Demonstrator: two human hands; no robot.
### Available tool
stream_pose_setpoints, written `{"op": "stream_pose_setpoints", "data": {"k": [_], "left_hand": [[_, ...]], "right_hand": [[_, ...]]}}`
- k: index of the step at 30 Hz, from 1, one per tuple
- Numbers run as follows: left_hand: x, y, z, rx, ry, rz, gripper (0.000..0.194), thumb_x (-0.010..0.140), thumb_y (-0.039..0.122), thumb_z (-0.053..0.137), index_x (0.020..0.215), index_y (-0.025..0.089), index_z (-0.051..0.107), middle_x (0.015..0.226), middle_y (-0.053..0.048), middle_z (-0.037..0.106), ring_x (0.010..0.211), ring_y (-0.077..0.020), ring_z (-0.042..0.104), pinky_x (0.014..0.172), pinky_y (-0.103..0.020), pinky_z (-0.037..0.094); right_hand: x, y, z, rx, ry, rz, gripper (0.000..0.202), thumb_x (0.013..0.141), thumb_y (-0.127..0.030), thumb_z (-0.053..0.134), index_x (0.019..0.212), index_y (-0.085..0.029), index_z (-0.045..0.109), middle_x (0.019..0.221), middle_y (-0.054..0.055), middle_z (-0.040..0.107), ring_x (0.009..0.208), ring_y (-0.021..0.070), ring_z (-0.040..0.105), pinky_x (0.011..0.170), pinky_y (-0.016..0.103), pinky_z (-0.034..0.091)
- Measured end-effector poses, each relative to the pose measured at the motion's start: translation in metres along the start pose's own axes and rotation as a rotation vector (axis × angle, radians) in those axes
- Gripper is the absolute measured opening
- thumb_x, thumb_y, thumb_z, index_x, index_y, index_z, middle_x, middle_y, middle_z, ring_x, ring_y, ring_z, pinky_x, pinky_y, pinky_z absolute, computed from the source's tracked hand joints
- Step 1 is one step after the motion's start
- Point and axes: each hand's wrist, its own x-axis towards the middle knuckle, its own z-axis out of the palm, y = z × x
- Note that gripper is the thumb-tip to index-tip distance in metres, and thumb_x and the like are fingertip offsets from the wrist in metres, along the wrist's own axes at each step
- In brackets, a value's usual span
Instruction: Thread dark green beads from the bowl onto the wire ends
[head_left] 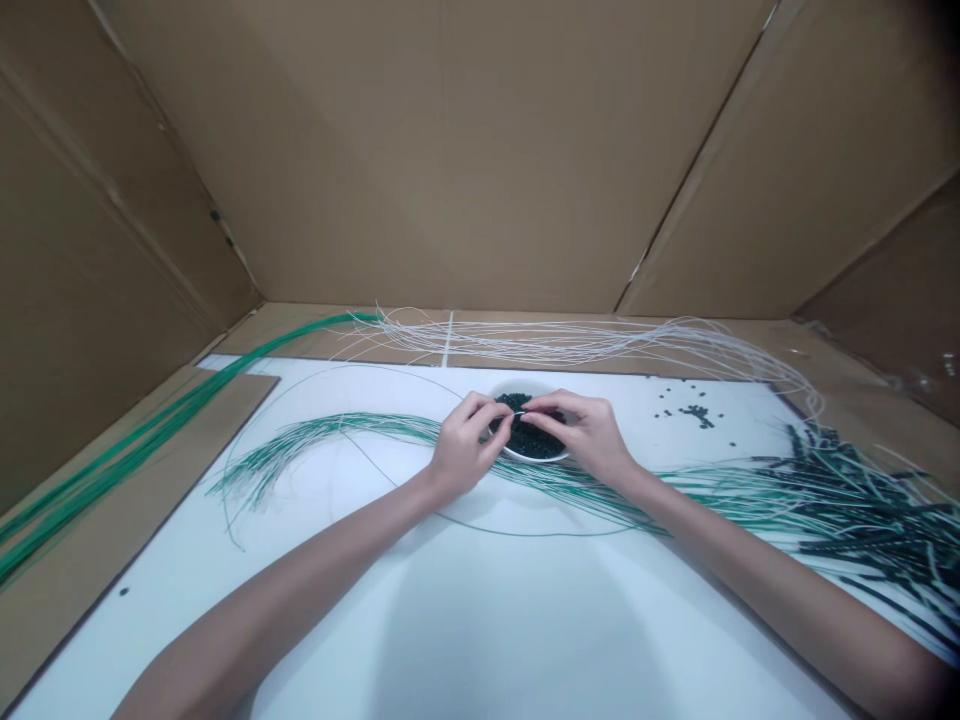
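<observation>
Both hands meet over a white bowl (517, 386) filled with small dark beads (536, 443). My left hand (471, 440) is closed in a pinch at the bowl's left side. From the right, my right hand (583, 428) pinches too, its fingertips almost touching the left ones. A short bit of thin white wire (519, 413) shows between the fingertips; whether a bead is on it cannot be made out. Below the hands, a bundle of green wires (555, 488) runs across the white board. One loose thin wire (517, 534) loops out beneath the forearms.
Dark beaded strands (862, 510) are heaped at the right. Loose dark beads (697, 415) lie scattered on the white board (525, 620). White wires (570, 340) stretch along the back, and green wires (172, 410) along the left. Cardboard walls (450, 150) enclose the work area.
</observation>
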Motion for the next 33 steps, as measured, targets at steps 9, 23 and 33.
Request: {"op": "stream_pose_setpoints", "data": {"k": [9,23,33], "left_hand": [[-0.0009,-0.0015,0.0001,-0.008,-0.004,0.009,0.009,0.08,0.015,0.05,0.084,0.015,0.058,0.076,-0.003,0.052,0.068,-0.0093,0.051,0.064,-0.021,0.044],[-0.001,0.0012,0.0001,0.02,0.011,0.045,0.008,0.079,0.013,0.051,0.084,0.015,0.058,0.075,-0.003,0.054,0.069,-0.0095,0.051,0.064,-0.02,0.045],[-0.0007,0.0007,0.0001,0.043,0.018,0.064,0.009,0.08,0.015,0.05,0.084,0.015,0.058,0.075,-0.003,0.055,0.069,-0.0106,0.053,0.065,-0.022,0.046]], "right_hand": [[-0.0001,0.0,-0.0002,-0.225,0.056,-0.269,0.008,0.076,-0.024,0.059,0.076,-0.018,0.065,0.072,0.003,0.067,0.066,0.0147,0.06,0.063,0.026,0.048],[-0.002,-0.0045,-0.0005,-0.327,0.107,-0.418,0.009,0.08,-0.022,0.054,0.076,-0.018,0.061,0.069,0.004,0.066,0.064,0.0145,0.058,0.062,0.026,0.046],[-0.003,-0.0024,-0.0006,-0.345,0.082,-0.396,0.009,0.08,-0.024,0.054,0.075,-0.019,0.06,0.071,0.004,0.065,0.065,0.0154,0.057,0.064,0.028,0.045]]}}
